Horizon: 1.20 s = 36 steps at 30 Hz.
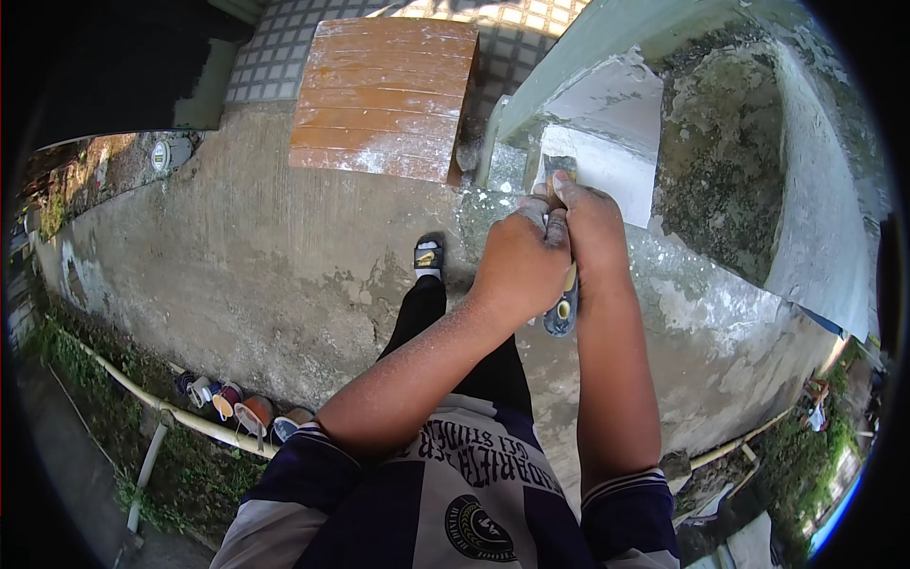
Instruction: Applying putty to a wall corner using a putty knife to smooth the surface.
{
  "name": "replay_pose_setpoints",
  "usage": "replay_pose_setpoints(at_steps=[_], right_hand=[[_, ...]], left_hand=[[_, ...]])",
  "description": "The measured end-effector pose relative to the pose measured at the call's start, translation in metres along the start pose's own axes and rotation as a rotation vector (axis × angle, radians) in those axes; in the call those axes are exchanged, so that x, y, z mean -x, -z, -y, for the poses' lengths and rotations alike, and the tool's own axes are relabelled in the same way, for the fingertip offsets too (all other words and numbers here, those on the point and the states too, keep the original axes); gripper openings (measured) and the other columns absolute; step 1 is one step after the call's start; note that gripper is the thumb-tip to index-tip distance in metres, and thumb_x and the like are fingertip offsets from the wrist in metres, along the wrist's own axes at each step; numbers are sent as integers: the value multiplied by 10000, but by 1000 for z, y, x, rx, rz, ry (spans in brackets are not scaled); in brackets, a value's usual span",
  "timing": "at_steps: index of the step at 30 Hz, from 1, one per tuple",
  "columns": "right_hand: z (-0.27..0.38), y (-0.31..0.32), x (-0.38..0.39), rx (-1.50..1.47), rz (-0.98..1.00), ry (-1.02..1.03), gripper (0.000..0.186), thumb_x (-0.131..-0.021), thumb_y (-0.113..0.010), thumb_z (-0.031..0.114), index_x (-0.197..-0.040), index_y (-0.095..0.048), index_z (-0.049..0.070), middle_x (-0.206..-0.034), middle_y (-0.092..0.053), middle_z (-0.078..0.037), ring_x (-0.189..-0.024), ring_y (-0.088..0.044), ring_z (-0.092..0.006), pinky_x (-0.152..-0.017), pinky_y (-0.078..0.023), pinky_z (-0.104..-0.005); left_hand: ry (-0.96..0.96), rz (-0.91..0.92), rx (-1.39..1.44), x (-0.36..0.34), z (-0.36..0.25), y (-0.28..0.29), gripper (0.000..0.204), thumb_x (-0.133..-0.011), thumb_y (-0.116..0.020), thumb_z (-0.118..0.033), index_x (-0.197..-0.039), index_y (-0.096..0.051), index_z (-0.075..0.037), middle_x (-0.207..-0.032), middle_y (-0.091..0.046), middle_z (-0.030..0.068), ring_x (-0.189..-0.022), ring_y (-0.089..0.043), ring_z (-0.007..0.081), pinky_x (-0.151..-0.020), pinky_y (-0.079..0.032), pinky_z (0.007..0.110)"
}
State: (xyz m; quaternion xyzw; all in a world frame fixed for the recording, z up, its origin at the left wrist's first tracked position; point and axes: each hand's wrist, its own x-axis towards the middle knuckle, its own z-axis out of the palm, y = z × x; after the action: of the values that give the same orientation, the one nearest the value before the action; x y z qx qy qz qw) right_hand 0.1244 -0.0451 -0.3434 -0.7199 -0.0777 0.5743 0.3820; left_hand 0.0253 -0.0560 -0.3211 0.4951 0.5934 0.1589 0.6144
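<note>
Both my hands grip one scraper [561,321], its dark handle with a yellow-ringed hole pointing back toward me. My left hand [524,258] is closed round it from the left, fingers dusted white. Against its other side, my right hand [594,226] is closed too, with the thumb laid along the upper part near the blade. The blade end reaches the white patch [611,175] on the old wall, though I cannot tell whether it touches. Beside that patch is a rough, dark, mould-stained area [725,156] with pale peeling paint round it.
A brown wooden table [384,100] with white dust stands ahead to the left, partly on patterned tiles [275,47]. My sandalled foot [428,254] is on the worn concrete [246,228]. Several pots [254,414] line a pale pipe [114,372] at the lower left, beside plants.
</note>
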Motion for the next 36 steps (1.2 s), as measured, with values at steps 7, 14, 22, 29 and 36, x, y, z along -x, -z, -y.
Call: replay_pose_setpoints(at_steps=[7,14,22,29,36], right_hand=[[11,-9,15,50,-49,-35,288,-927,-564,200,-954,-627,-80,-833,-660,-135,-680,-626,-188,-628,-492,-279],[-7,-8,24,24,-50,-30,334,-938,-562,252,-886,-644,-68,-782,-645,-103,-618,-580,-137,-571,-462,-270],[-10,10,-25,333,-83,164,322,-916,-582,243,-877,-661,-67,-761,-644,-94,-634,-581,-160,-583,-451,-294],[1,3,-15,408,-132,215,393,-914,-572,291,-890,-667,-90,-779,-666,-143,-659,-595,-196,-620,-450,-334],[-25,11,-17,530,-70,111,431,-933,-494,357,-1013,-638,-42,-1009,-634,-276,-947,-606,-405,-851,-439,-450]], left_hand=[[-44,-84,28,3,13,-7,228,-902,-504,-146,-959,-601,53,-839,-638,258,-834,-615,428,-734,-470,421],[-80,-116,26,16,22,-12,223,-898,-508,-130,-958,-609,59,-845,-650,249,-842,-637,399,-752,-477,412],[-10,-104,-2,2,3,-9,264,-891,-516,-192,-916,-608,55,-821,-621,299,-826,-603,458,-725,-471,483],[-8,-70,-24,-7,4,-6,239,-880,-491,-138,-928,-611,62,-838,-651,239,-822,-641,369,-742,-470,408],[-43,-156,73,10,25,-16,299,-868,-546,-214,-848,-621,74,-806,-621,303,-819,-606,461,-720,-478,472]])
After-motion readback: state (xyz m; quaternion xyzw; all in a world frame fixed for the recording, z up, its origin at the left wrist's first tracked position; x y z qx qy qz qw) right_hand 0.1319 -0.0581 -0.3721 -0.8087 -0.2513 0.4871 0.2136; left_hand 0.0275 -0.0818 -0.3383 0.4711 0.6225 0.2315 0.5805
